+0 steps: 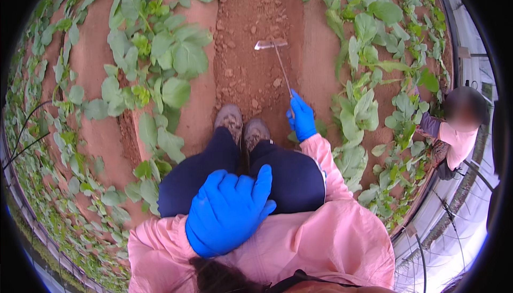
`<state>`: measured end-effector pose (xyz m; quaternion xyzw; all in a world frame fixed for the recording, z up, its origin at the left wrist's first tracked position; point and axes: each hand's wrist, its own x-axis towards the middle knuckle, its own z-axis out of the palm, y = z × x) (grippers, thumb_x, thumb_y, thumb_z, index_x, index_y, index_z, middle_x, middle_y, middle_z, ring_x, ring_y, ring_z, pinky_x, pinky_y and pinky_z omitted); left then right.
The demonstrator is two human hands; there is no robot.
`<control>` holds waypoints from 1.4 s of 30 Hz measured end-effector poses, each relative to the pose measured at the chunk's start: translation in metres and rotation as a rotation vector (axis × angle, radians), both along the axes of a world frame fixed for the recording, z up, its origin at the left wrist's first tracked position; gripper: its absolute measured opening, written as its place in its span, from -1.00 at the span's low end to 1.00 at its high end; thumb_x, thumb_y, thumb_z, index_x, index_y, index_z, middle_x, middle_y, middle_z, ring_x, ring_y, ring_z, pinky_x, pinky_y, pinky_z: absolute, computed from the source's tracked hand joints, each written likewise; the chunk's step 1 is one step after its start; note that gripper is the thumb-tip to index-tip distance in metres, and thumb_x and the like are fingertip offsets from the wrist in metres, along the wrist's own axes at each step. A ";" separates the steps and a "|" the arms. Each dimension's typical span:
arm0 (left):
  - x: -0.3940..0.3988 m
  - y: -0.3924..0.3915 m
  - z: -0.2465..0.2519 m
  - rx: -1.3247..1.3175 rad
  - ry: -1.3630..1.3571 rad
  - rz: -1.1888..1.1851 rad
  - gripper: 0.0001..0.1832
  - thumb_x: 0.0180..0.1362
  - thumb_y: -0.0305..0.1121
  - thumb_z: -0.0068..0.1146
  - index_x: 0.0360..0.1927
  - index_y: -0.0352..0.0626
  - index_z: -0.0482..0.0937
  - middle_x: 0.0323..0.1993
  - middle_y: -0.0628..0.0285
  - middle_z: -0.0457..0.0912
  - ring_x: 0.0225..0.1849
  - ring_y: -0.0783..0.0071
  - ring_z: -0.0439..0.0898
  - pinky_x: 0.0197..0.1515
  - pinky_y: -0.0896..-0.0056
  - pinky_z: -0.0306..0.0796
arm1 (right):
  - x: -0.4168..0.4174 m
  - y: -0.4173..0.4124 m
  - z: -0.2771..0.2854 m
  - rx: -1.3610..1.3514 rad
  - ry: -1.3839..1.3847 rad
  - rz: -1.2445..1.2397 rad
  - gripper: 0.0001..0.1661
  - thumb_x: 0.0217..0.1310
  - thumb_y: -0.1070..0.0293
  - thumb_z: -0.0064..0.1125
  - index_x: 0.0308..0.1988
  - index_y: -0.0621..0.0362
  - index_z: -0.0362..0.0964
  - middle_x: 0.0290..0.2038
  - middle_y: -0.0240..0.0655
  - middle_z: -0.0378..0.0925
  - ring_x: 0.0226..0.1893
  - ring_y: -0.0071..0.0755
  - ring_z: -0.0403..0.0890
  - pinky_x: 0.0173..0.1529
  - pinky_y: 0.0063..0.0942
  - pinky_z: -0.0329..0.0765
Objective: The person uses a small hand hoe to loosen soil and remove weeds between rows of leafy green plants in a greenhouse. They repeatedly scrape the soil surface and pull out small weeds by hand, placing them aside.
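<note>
My right hand [301, 117], in a blue glove, grips the handle of a small hand hoe [283, 68]. The hoe's thin shaft points away from me, and its flat metal blade [271, 44] is at the soil of the furrow [256, 76]. Over my lap, my left hand [228, 211], also gloved in blue, hangs with its fingers loosely bent and the thumb apart. Nothing shows in it, though its palm is hidden. Beneath it are my dark-trousered knees [296, 177], with my shoes [229, 120] on the soil ahead.
Leafy green plants grow in rows on the left bed [188, 56] and the right bed [358, 108], some leaning toward the furrow. Clods [228, 72] lie along it. At the far right a person [457, 136] is low beside the plants, near pale plastic sheeting [473, 213].
</note>
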<state>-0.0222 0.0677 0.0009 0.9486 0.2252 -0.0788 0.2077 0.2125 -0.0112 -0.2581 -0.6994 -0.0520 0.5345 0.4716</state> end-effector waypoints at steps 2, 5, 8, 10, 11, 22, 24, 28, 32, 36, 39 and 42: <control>-0.001 -0.008 0.000 -0.014 -0.030 -0.009 -0.38 -0.04 -0.03 0.11 0.08 -0.14 0.39 -0.43 0.24 0.40 -0.33 0.30 0.41 -0.07 0.23 0.33 | -0.004 -0.023 0.005 -0.027 0.022 -0.027 -0.52 0.30 0.18 -0.09 0.19 -0.06 0.23 -0.63 -0.59 0.26 -0.72 -0.74 0.17 -0.65 -0.72 0.14; -0.005 -0.014 0.001 0.032 -0.037 -0.015 -0.39 -0.05 -0.03 0.12 0.07 -0.13 0.40 -0.43 0.25 0.41 -0.32 0.31 0.41 -0.06 0.23 0.32 | -0.018 -0.075 0.023 -0.006 -0.053 0.012 -0.51 0.30 0.21 -0.09 0.20 -0.01 0.22 -0.62 -0.61 0.23 -0.69 -0.76 0.17 -0.61 -0.73 0.15; -0.008 -0.017 0.005 -0.002 -0.049 0.003 -0.40 -0.06 -0.04 0.13 0.06 -0.11 0.42 -0.42 0.26 0.41 -0.31 0.31 0.41 -0.05 0.23 0.32 | -0.030 -0.148 0.038 -0.100 -0.133 0.157 -0.51 0.29 0.23 -0.08 0.20 0.00 0.23 -0.62 -0.61 0.22 -0.68 -0.76 0.17 -0.59 -0.73 0.16; -0.008 -0.019 0.006 0.033 -0.066 0.018 -0.41 -0.07 -0.05 0.14 0.05 -0.10 0.42 -0.43 0.26 0.41 -0.31 0.31 0.42 -0.05 0.22 0.32 | -0.041 -0.189 0.041 -0.187 -0.134 0.200 -0.51 0.29 0.22 -0.07 0.19 0.00 0.23 -0.62 -0.61 0.23 -0.67 -0.75 0.18 -0.59 -0.73 0.17; -0.008 -0.020 0.006 0.050 -0.071 0.022 -0.41 -0.07 -0.06 0.14 0.05 -0.10 0.43 -0.43 0.26 0.41 -0.31 0.31 0.42 -0.05 0.22 0.33 | -0.047 -0.201 0.041 -0.215 -0.129 0.205 -0.51 0.29 0.22 -0.07 0.19 0.01 0.23 -0.62 -0.61 0.23 -0.67 -0.75 0.18 -0.59 -0.73 0.17; -0.006 -0.014 0.002 0.003 -0.093 0.005 -0.42 -0.08 -0.05 0.15 0.02 -0.13 0.44 -0.47 0.28 0.39 -0.37 0.35 0.41 -0.07 0.24 0.33 | -0.022 -0.007 -0.011 -0.039 -0.046 0.091 -0.51 0.25 0.18 -0.02 0.17 -0.04 0.27 -0.64 -0.55 0.28 -0.69 -0.70 0.23 -0.62 -0.68 0.21; -0.006 -0.012 0.001 0.016 -0.093 0.017 -0.42 -0.08 -0.05 0.15 0.02 -0.13 0.45 -0.47 0.28 0.38 -0.38 0.36 0.41 -0.07 0.25 0.33 | -0.012 0.032 -0.011 -0.007 -0.070 0.117 -0.52 0.25 0.17 -0.02 0.16 -0.06 0.28 -0.65 -0.53 0.30 -0.71 -0.69 0.25 -0.65 -0.66 0.21; -0.008 -0.008 -0.001 0.009 -0.075 0.038 -0.42 -0.08 -0.05 0.15 0.01 -0.14 0.45 -0.48 0.29 0.38 -0.39 0.37 0.40 -0.08 0.27 0.34 | -0.013 0.069 0.010 0.058 -0.052 0.149 -0.52 0.25 0.16 -0.01 0.15 -0.04 0.30 -0.64 -0.51 0.31 -0.72 -0.68 0.25 -0.66 -0.66 0.20; -0.005 -0.005 -0.003 0.023 -0.091 0.039 -0.42 -0.09 -0.06 0.16 0.01 -0.15 0.46 -0.48 0.29 0.37 -0.40 0.38 0.40 -0.10 0.27 0.34 | -0.010 0.059 0.011 -0.109 0.039 0.296 -0.54 0.25 0.18 -0.01 0.13 -0.04 0.32 -0.64 -0.53 0.31 -0.72 -0.70 0.23 -0.67 -0.68 0.18; -0.005 -0.005 -0.004 -0.033 -0.104 0.031 -0.42 -0.09 -0.06 0.16 0.00 -0.16 0.46 -0.48 0.29 0.38 -0.41 0.38 0.41 -0.11 0.28 0.34 | -0.012 0.011 0.040 -0.021 0.119 0.182 -0.56 0.26 0.20 -0.04 0.12 0.00 0.32 -0.63 -0.55 0.29 -0.71 -0.70 0.23 -0.66 -0.69 0.19; -0.002 -0.007 -0.003 -0.065 -0.130 0.042 -0.44 -0.09 -0.06 0.16 -0.03 -0.17 0.47 -0.49 0.29 0.39 -0.42 0.39 0.42 -0.14 0.29 0.34 | -0.011 -0.040 0.048 -0.094 0.059 0.146 -0.55 0.28 0.21 -0.06 0.14 0.05 0.30 -0.60 -0.55 0.31 -0.67 -0.69 0.27 -0.61 -0.69 0.23; 0.003 -0.015 0.001 -0.065 -0.192 0.039 -0.48 -0.07 -0.07 0.14 -0.07 -0.18 0.47 -0.52 0.30 0.39 -0.44 0.40 0.42 -0.21 0.32 0.32 | 0.010 -0.094 0.006 -0.103 0.087 0.209 -0.55 0.28 0.27 -0.06 0.14 0.12 0.28 -0.51 -0.50 0.41 -0.59 -0.64 0.38 -0.48 -0.66 0.37</control>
